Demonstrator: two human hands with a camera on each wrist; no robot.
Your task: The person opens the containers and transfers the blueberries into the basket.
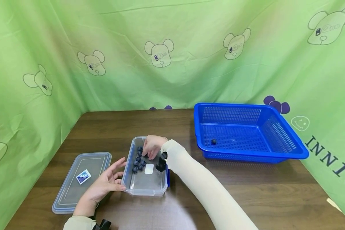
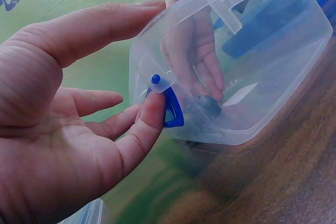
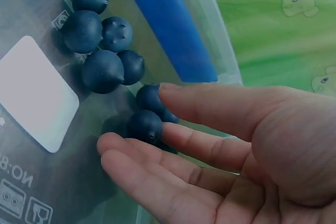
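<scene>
Fingers (image 3: pixel 139 179) beside blueberries (image 3: pixel 102 72) inside container (image 1: pixel 141 183)

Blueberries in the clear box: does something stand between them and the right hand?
Nothing visible is in the way. The right hand reaches through the open top of the clear box, and its fingers are right beside some blueberries.

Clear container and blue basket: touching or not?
Apart. The head view shows brown tabletop between the clear container and the blue basket.
</scene>
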